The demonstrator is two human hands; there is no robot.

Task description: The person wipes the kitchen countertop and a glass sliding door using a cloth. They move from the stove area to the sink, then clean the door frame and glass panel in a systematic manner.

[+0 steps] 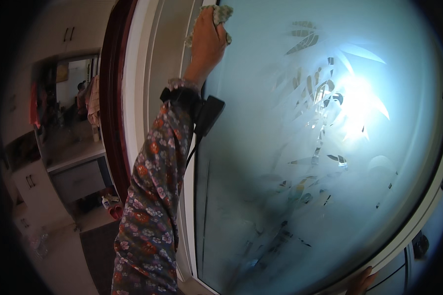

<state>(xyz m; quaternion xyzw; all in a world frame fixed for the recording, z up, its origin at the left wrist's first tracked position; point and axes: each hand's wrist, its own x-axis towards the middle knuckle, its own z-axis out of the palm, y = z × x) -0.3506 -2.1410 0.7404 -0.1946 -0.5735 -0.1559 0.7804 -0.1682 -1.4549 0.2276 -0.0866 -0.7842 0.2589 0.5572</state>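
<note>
My left hand [207, 42] is raised at the top, shut on a green-and-white cloth [222, 14]. It presses the cloth to the upper left edge of a frosted glass door panel [243, 110], where glass meets the pale frame. Clear bamboo-leaf patterns mark the glass, and a bright glare lies on its right half. A black device [208, 112] is strapped at my left wrist, over a flowered sleeve [147, 214]. Low at the right, part of my right hand [361, 282] rests at the edge of the white door frame [391, 254]; most of it is cut off, so its grip is unclear.
Left of the door stands a dark red door casing [114, 92]. Beyond it are pale cabinets [40, 195], a mirror [74, 88] reflecting a person, and a counter [77, 158]. Red slippers [115, 212] and a white bottle [105, 201] sit low down, near a dark mat [99, 247].
</note>
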